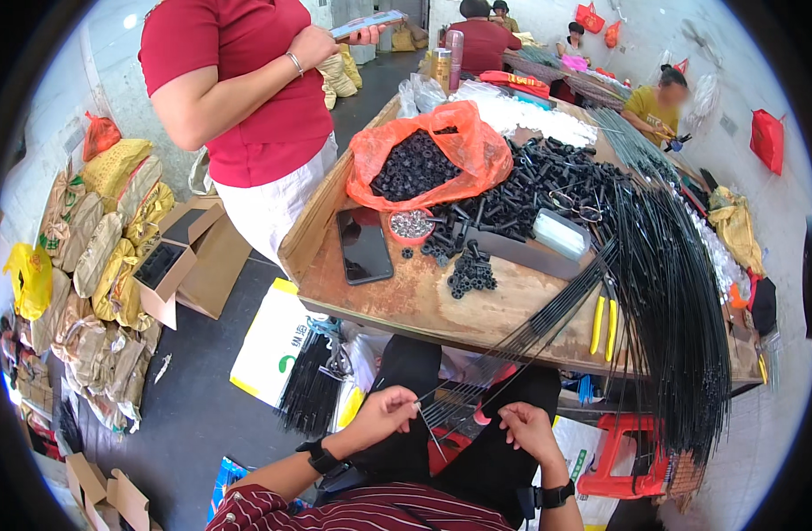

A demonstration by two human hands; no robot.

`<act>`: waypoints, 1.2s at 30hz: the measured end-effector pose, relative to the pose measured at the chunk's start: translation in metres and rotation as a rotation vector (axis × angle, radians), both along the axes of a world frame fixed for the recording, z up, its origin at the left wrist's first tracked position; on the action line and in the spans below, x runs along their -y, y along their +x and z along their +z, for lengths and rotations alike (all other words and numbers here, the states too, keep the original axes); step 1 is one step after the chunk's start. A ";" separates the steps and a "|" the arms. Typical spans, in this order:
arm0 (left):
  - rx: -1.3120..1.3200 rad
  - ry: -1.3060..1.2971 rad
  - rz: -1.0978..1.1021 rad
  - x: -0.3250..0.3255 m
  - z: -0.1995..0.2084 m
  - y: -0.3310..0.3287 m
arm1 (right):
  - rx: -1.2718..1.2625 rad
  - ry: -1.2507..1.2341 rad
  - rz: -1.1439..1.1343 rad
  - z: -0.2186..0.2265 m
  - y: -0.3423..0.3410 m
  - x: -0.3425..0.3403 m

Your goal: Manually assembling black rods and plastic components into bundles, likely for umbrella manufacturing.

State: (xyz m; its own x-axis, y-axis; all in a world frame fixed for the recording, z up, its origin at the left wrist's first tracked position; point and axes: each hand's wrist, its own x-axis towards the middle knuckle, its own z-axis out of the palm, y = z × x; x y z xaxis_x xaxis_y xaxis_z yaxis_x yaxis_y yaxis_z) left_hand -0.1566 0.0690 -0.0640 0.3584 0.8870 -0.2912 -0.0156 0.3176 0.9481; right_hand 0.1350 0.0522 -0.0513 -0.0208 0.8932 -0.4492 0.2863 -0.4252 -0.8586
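Note:
My left hand (386, 416) is over my lap, thumb and fingers pinched on a thin pale rod (431, 432) that slants downward. Right beside it are the lower ends of a bundle of long black rods (548, 310), which slope down from the table over its edge. My right hand (528, 430) hovers on the other side of those ends, fingers curled together; whether something small is in them cannot be made out. On the table near the rods lie yellow-handled pliers (604, 320), a small heap of black rings (471, 273) and a red bowl of small silver parts (410, 225).
The wooden table (335, 296) carries an orange bag (486, 150) of black parts, a phone (364, 245), loose black fittings (548, 181) and a clear box (561, 234). A standing person (255, 97) is at the left corner. A red stool (623, 456) and sacks (96, 257) flank me.

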 end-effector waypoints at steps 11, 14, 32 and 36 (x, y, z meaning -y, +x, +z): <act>-0.063 0.055 0.068 -0.002 -0.015 0.018 | -0.141 -0.148 0.124 0.006 0.016 0.003; 0.110 -0.073 0.119 -0.025 -0.004 0.013 | -0.125 -0.065 0.186 0.029 0.037 0.006; 0.091 -0.111 -0.579 -0.078 0.085 0.053 | 0.231 0.388 -0.419 0.092 0.065 -0.100; 0.144 -0.137 -0.644 -0.082 0.084 0.062 | 0.200 0.346 -0.427 0.092 0.066 -0.128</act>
State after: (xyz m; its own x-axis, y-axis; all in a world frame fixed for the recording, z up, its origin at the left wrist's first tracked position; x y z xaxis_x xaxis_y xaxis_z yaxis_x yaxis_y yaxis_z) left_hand -0.0943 0.1512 0.0205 0.8471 0.4416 -0.2955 0.0937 0.4232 0.9012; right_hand 0.2013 0.1801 0.0409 0.4288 0.8991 -0.0883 0.3222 -0.2435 -0.9148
